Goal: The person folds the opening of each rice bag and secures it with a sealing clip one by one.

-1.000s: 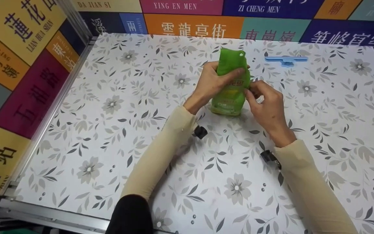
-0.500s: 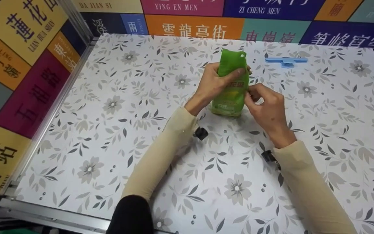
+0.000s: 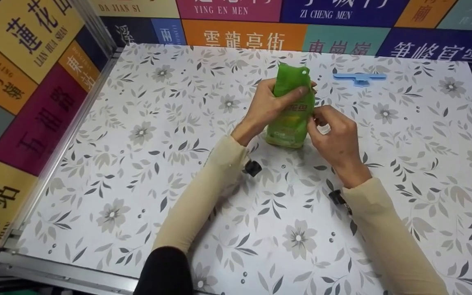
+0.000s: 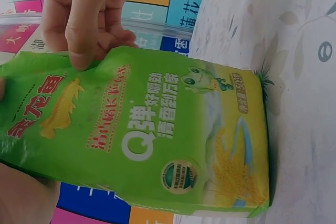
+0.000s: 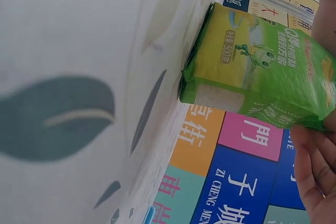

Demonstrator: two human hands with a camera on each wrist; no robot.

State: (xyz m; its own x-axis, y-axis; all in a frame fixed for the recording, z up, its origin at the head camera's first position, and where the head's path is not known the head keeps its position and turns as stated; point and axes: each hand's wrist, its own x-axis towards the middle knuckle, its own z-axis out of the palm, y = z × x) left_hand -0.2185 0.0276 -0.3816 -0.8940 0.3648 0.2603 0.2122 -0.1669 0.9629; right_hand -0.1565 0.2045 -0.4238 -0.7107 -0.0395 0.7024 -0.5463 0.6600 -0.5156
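A green bag of rice [image 3: 287, 123] with red and white print and a cartoon frog stands upright on the table. My left hand [image 3: 262, 104] grips its upper part, thumb across the front and the other fingers behind, mostly hidden. My right hand [image 3: 336, 135] pinches at the bag's right side edge, thumb and forefinger together. In the left wrist view the right-hand fingers [image 4: 81, 40] sit against that edge of the bag [image 4: 157, 135]. The right wrist view shows the bag's bottom end [image 5: 210, 56] on the tabletop, its side fold facing the camera.
Behind the bag, to the right, lies a light blue sealing clip [image 3: 359, 78]. The table [image 3: 137, 172] has a white cover printed with grey leaves and flowers. Colourful printed panels [image 3: 244, 37] stand along its back and left sides.
The right hand has slid slightly down the bag's side edge. The left hand keeps its grip, and the bag has stayed almost where it was.
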